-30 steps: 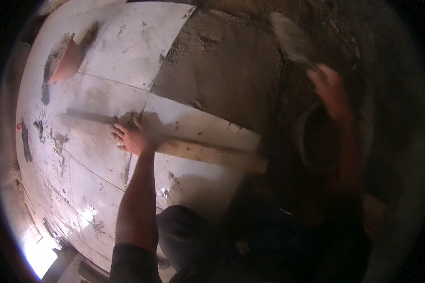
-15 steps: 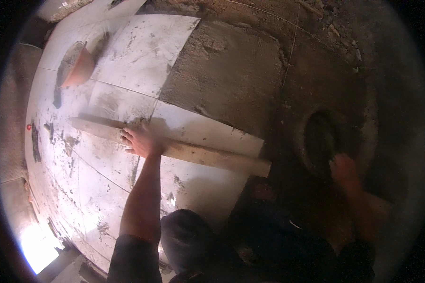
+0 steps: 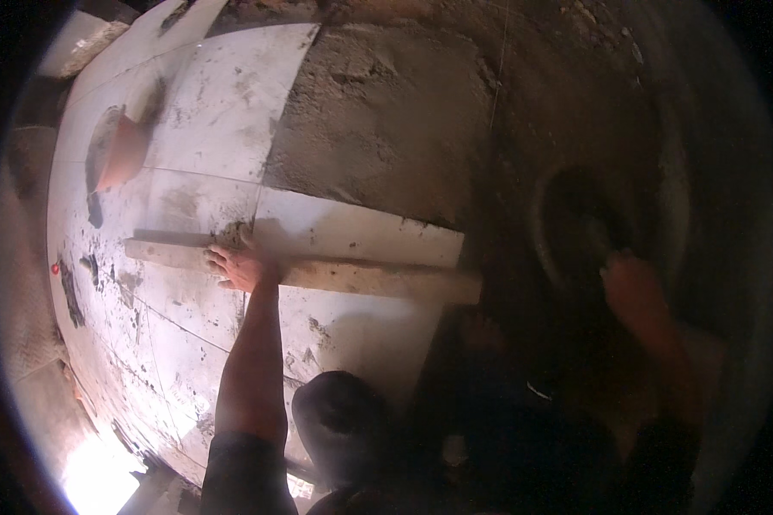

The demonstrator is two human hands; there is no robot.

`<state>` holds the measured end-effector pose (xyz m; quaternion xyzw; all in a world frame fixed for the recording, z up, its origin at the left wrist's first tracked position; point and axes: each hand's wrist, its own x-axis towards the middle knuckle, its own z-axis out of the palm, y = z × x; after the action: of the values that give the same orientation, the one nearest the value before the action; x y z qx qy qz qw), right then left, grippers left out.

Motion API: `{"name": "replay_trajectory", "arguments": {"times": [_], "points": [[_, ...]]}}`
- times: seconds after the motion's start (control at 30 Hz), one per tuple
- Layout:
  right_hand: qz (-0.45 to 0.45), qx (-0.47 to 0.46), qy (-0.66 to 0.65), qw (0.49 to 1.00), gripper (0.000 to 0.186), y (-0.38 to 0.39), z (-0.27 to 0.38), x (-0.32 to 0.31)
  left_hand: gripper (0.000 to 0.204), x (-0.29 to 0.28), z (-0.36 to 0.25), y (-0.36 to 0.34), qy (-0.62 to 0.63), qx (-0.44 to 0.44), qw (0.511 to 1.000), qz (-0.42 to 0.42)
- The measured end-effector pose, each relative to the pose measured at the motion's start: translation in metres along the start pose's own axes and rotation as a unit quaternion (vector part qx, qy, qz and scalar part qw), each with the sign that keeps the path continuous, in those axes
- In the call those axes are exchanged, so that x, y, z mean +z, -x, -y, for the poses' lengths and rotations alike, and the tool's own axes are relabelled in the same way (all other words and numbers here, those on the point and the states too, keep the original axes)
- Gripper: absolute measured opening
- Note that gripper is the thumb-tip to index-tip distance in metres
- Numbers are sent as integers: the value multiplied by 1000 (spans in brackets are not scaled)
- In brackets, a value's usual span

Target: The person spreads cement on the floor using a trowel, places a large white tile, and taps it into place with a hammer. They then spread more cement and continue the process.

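Observation:
My left hand (image 3: 242,264) lies over a long straight wooden bar (image 3: 361,280), its fingers wrapped across it. The bar rests across white floor tiles (image 3: 352,227), with its right end by the dark ground. My right hand (image 3: 631,283) is in deep shade on the right, with fingers curled. It is at the near side of a dark round tub (image 3: 541,227). A faint greyish shape (image 3: 603,230) runs from the fingers into the tub; its kind is too dark to tell.
Beyond the bar, a bed of rough grey mortar (image 3: 378,120) adjoins the tiles. A thin string (image 3: 496,94) stretches over the ground. At the left an orange bowl-like container (image 3: 122,154) stands on the tiles. My dark-clad knee (image 3: 339,421) is close below the bar.
The whole view has shifted, so the bar and tiles appear slightly farther left. My left hand stays on the bar. My right hand remains by the tub, a little nearer its rim.

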<state>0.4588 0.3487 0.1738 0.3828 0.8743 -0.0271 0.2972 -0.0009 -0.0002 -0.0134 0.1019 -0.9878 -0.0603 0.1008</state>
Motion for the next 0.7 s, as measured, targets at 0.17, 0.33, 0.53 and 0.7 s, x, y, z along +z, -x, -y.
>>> {"name": "replay_trajectory", "arguments": {"times": [0.17, 0.33, 0.53, 0.7], "points": [[-69, -84, -64, 992, 32, 1, 4, 1, 91, 0, 3, -3, -26, 1, 999, 29], [77, 103, -368, 921, 27, 20, -8, -7, 90, -3, 0, -2, -21, -1, 999, 28], [30, 178, -571, 801, 18, 45, 8, 35, 88, 0, 2, -3, -23, 5, 1000, 4], [-63, 175, -588, 787, 23, 49, 17, 26, 90, 4, 5, -3, -14, 13, 1000, -9]]}}
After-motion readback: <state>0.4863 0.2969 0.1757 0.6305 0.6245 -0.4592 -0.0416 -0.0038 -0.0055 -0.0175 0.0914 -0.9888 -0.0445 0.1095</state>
